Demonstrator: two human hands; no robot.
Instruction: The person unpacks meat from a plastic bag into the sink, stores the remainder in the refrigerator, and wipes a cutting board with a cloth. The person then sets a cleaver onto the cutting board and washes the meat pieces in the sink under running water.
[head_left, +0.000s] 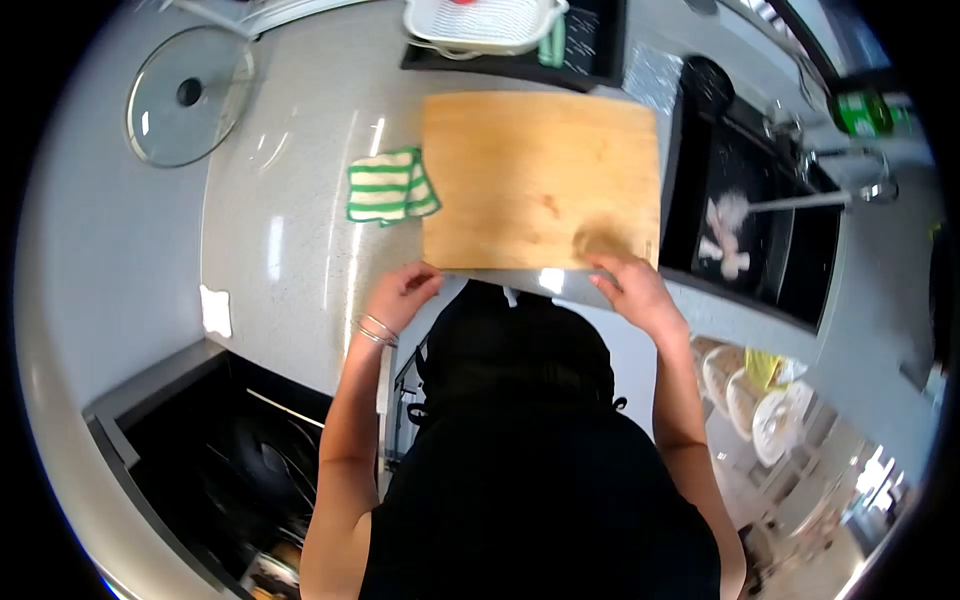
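Note:
A wooden cutting board (530, 170) lies flat on the grey counter. My left hand (402, 292), with two thin bracelets at the wrist, is at its near left corner. The fingers there are loosely bent, thumb apart from the forefinger, and nothing shows between them. Over the near right edge of the board reaches my right hand (638, 295), slightly blurred, its fingertips at the wood and its thumb held away. A folded green-and-white striped cloth (390, 187) touches the board's left side.
A glass lid (190, 95) rests at the far left. Behind the board, a white ribbed dish (485, 28) stands on a black tray (600, 45). On the right is a black sink (800, 250) with a running tap (870, 190) and pale pieces in it. An open drawer (255, 450) lies lower left.

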